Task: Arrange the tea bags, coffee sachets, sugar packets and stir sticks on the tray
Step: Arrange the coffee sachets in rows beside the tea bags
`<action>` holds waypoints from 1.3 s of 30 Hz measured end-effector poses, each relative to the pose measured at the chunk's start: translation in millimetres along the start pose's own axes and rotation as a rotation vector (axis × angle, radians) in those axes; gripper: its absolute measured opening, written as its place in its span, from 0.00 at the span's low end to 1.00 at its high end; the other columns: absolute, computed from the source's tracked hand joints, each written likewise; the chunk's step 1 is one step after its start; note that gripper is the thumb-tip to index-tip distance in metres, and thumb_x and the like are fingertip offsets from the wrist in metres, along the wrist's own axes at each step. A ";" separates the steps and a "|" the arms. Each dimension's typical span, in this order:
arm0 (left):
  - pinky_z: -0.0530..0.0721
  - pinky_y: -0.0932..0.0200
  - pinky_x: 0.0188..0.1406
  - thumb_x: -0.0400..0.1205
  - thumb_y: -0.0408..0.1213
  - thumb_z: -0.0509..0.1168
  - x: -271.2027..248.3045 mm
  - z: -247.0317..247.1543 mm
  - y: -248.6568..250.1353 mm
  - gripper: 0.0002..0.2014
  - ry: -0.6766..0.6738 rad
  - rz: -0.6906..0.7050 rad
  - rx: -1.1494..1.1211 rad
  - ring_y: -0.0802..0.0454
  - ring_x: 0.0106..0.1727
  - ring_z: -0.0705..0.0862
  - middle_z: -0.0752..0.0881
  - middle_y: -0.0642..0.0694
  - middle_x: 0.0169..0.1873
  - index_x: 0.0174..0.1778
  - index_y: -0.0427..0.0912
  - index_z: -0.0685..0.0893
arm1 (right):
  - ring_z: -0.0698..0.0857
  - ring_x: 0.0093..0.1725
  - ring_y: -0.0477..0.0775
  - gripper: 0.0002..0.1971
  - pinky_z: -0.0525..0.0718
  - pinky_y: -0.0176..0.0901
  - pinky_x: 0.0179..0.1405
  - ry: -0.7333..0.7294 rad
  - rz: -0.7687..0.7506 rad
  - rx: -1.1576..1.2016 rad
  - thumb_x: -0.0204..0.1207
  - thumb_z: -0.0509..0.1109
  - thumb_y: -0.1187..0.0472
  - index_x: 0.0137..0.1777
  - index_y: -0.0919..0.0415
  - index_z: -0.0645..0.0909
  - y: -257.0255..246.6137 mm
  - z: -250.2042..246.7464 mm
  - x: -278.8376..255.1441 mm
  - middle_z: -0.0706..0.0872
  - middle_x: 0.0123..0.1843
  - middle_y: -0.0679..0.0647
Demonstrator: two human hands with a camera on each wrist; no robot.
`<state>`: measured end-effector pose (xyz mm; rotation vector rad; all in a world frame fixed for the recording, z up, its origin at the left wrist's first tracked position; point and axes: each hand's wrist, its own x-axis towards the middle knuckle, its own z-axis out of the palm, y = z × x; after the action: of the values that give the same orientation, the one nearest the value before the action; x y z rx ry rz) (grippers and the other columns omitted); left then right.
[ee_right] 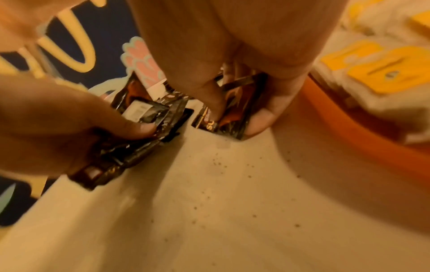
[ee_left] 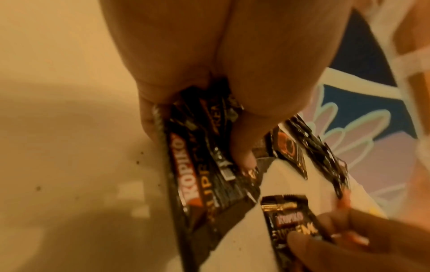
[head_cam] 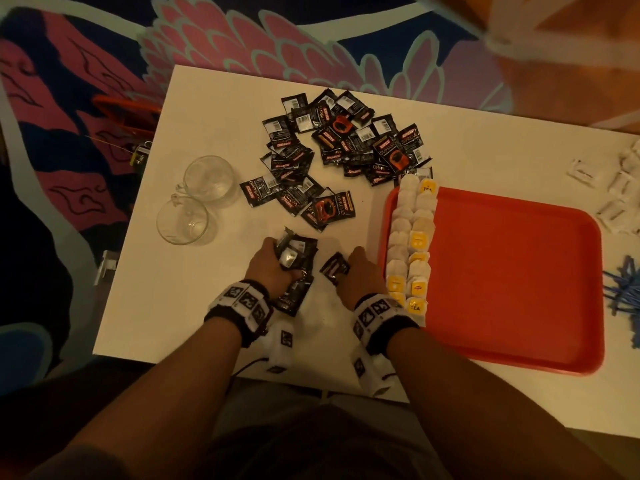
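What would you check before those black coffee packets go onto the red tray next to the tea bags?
1. Left hand has a firm hold on its bundle of coffee sachets: ok, fingers are curled round it.
2. Right hand holds the single sachet: ok, pinched between thumb and fingers.
3. Bundle squared up, all facing one way: not ok, the packets are fanned and skewed.
4. Free space on the red tray beside the tea bags: ok, most of it is bare.
5. Tea bag rows tidy along the left edge: ok.
6. All sachets collected: not ok, a loose pile lies on the table.
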<state>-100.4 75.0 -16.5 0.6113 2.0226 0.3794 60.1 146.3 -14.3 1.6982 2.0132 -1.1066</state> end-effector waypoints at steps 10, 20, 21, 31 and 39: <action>0.86 0.42 0.61 0.77 0.29 0.75 -10.7 24.0 10.7 0.26 -0.100 0.048 -0.274 0.40 0.59 0.86 0.83 0.42 0.57 0.63 0.44 0.67 | 0.86 0.53 0.62 0.14 0.84 0.58 0.59 -0.103 0.191 0.595 0.82 0.56 0.50 0.57 0.54 0.80 -22.4 13.5 -5.5 0.87 0.56 0.58; 0.86 0.49 0.49 0.82 0.31 0.69 -11.1 33.5 15.9 0.20 -0.121 0.073 -0.155 0.42 0.56 0.85 0.81 0.36 0.62 0.64 0.41 0.66 | 0.83 0.55 0.58 0.20 0.81 0.47 0.52 -0.117 0.193 0.603 0.81 0.65 0.51 0.70 0.59 0.71 -22.6 10.3 -4.3 0.82 0.59 0.54; 0.85 0.51 0.47 0.83 0.31 0.68 -11.2 34.8 17.9 0.20 -0.120 0.064 -0.160 0.43 0.56 0.84 0.80 0.36 0.63 0.65 0.39 0.66 | 0.83 0.58 0.60 0.21 0.80 0.47 0.52 -0.113 0.190 0.600 0.81 0.66 0.51 0.70 0.60 0.73 -24.9 11.0 -3.6 0.81 0.62 0.56; 0.84 0.39 0.62 0.81 0.50 0.70 -16.0 49.6 24.8 0.31 -0.041 0.041 -0.098 0.38 0.63 0.81 0.74 0.39 0.67 0.74 0.40 0.66 | 0.80 0.64 0.62 0.35 0.78 0.48 0.60 -0.029 0.156 0.633 0.75 0.63 0.30 0.67 0.60 0.78 -26.3 10.7 -8.6 0.78 0.68 0.64; 0.88 0.48 0.49 0.81 0.40 0.72 -25.7 49.2 30.8 0.26 -0.035 0.146 -0.119 0.43 0.55 0.82 0.75 0.39 0.62 0.70 0.37 0.68 | 0.85 0.58 0.60 0.21 0.83 0.54 0.60 -0.026 0.096 0.695 0.78 0.70 0.48 0.67 0.55 0.75 -23.1 2.7 -12.5 0.85 0.61 0.58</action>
<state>-38.7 86.9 -7.4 0.6877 1.9127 0.5684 41.2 135.2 0.5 2.0272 1.5967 -1.9292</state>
